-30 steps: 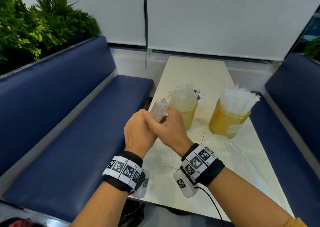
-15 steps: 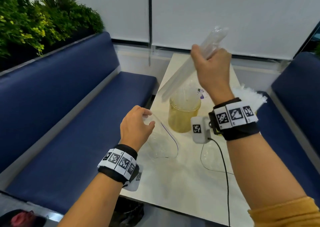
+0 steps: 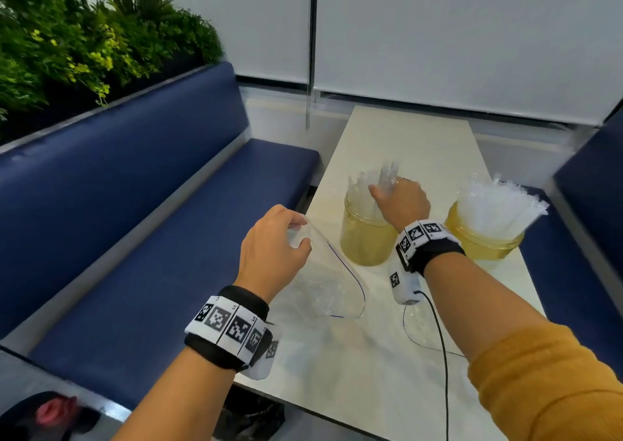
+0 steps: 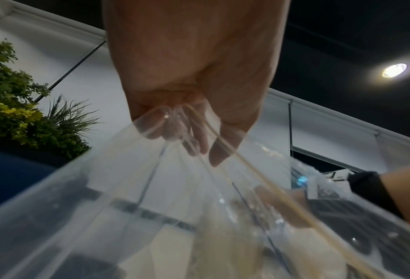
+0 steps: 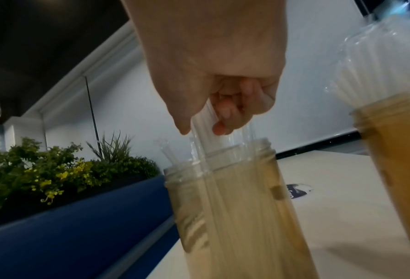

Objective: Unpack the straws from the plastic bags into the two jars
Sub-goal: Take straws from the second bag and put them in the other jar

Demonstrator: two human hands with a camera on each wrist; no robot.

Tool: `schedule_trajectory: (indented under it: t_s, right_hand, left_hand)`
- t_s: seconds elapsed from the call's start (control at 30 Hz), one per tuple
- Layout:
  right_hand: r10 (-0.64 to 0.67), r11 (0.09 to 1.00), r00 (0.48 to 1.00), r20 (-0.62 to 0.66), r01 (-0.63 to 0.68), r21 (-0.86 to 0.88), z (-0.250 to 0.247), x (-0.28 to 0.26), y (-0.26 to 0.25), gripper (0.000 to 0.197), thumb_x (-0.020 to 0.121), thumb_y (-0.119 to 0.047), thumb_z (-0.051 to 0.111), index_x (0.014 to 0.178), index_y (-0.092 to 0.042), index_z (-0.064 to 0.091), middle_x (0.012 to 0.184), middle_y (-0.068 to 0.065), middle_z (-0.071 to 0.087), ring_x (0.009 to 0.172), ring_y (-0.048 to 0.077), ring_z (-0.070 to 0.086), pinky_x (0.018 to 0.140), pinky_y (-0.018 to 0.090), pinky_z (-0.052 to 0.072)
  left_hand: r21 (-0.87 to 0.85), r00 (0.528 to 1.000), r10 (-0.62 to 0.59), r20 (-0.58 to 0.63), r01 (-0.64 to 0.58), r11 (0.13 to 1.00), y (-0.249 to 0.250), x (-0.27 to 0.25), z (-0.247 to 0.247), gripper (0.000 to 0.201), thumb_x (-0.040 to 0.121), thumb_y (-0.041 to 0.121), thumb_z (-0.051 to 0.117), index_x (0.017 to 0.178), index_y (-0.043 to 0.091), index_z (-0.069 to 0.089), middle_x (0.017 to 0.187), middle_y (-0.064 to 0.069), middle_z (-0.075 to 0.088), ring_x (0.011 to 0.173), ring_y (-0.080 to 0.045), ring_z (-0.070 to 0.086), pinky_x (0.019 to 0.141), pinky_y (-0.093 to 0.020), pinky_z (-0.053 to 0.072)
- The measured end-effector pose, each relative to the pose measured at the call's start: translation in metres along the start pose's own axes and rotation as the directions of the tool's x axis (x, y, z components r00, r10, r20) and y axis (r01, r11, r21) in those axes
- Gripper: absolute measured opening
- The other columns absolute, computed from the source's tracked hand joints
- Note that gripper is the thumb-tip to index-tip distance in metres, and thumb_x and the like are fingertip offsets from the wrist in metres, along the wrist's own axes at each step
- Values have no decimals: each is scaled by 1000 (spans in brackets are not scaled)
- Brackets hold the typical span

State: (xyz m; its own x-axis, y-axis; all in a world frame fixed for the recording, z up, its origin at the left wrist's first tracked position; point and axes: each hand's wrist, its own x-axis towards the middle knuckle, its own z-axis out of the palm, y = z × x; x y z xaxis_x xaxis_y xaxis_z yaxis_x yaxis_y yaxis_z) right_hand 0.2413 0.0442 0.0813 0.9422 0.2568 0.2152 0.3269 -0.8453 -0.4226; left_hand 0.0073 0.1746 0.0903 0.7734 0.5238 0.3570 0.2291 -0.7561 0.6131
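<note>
Half a second ago the right hand (image 3: 401,201) was raised high with a bundle of straws (image 5: 206,132); it has since come down over the nearer, left-hand jar (image 3: 365,238), and the bundle's lower ends now stand inside the jar's mouth. Its fingers (image 5: 225,111) and thumb are curled round the tops of those clear straws in a narrow pinch, seen plainly from the right wrist. The left hand (image 3: 273,255) has hardly shifted: it holds the emptied plastic bag (image 3: 332,292) by a pinched top corner, the bag hanging slack down to the table (image 3: 397,137).

By the look of things, the task is well on. The right-hand jar (image 3: 485,242) is packed with a full fan of straws, while the left-hand jar holds fewer and is taking this bundle now. The bag in hand looks empty through its film. Another clear bag seems to lie flat near the table's front edge, but whether it holds anything cannot be told. What is left appears to be releasing this bundle and setting the bag aside.

The table is a pale, narrow top running toward white roller blinds (image 3: 455,36). Blue padded benches (image 3: 135,204) flank it on both sides, and green plants (image 3: 67,36) stand behind the left bench.
</note>
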Motion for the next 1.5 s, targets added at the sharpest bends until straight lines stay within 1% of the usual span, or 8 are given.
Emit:
schedule_trajectory:
  t_s: [0.17, 0.43, 0.63, 0.73, 0.87, 0.97, 1.13, 1.5]
  right_hand:
    - [60, 996, 989, 133, -51, -71, 5, -2, 9, 63, 75, -74, 65, 73, -11, 59, 79, 8, 56, 70, 26, 61, 58, 27, 41]
    - [-222, 974, 946, -236, 203, -103, -23, 15, -14, 74, 81, -73, 59, 133, -20, 55, 130, 7, 53, 123, 27, 47, 90, 43, 48]
    - [-507, 775, 818, 273, 571, -272, 11, 12, -10, 52, 108, -31, 30, 153, -6, 26, 154, 15, 37, 141, 31, 35, 113, 42, 33]
    - [-474, 799, 857, 202, 515, -311, 9, 5, -7, 58, 106, -41, 30, 156, -13, 20, 158, 12, 29, 147, 33, 25, 118, 49, 25]
    - [-477, 877, 859, -186, 479, -33, -31, -25, -29, 31, 100, -39, 47, 107, -17, 67, 107, 6, 66, 98, 25, 58, 79, 35, 46]
    - [-512, 829, 832, -214, 544, 129, -57, -65, -48, 43, 92, -30, 53, 55, -8, 52, 50, 4, 51, 49, 18, 41, 50, 28, 31]
    - [-585, 793, 685, 435, 595, 130, -37, -125, -51, 29, 89, -32, 54, 70, -13, 64, 75, 7, 69, 66, 23, 60, 65, 37, 54]
    - [-588, 587, 617, 523, 770, -250, 29, -173, -30, 33, 83, -46, 72, 99, -18, 64, 83, 2, 66, 74, 25, 60, 49, 29, 18]
  left_hand:
    - [4, 999, 28, 28, -28, 1000, 4, 1, -5, 21, 88, 24, 70, 109, 26, 66, 102, 18, 56, 87, -1, 53, 77, -17, 42]
    - [-8, 997, 60, 39, -60, 998, 14, 2, -14, 22, 89, 24, 68, 111, 27, 67, 101, 19, 54, 87, -2, 54, 80, -20, 48]
    - [17, 989, 86, 118, -88, 996, 15, -2, -18, 37, 86, 9, 61, 120, 26, 63, 114, 15, 60, 99, -6, 58, 84, -28, 54]
    - [26, 984, 94, 154, -99, 995, 13, -3, -21, 45, 85, 5, 61, 126, 24, 61, 122, 12, 61, 108, -11, 59, 92, -33, 54]
    - [24, 978, 78, 194, -84, 996, 17, -1, -19, 49, 86, 4, 60, 132, 23, 58, 128, 9, 59, 114, -14, 57, 97, -38, 53]
    - [34, 973, 58, 224, -67, 997, 21, 0, -14, 51, 87, 4, 58, 135, 23, 55, 131, 11, 55, 118, -15, 54, 99, -41, 51]
    - [17, 964, 73, 254, -80, 997, 27, -3, -9, 57, 84, 1, 56, 138, 20, 53, 136, 8, 53, 123, -17, 51, 101, -42, 48]
    - [-20, 962, 83, 261, -81, 997, 25, -19, -3, 61, 84, -3, 57, 139, 23, 51, 140, 11, 50, 127, -13, 49, 107, -33, 45]
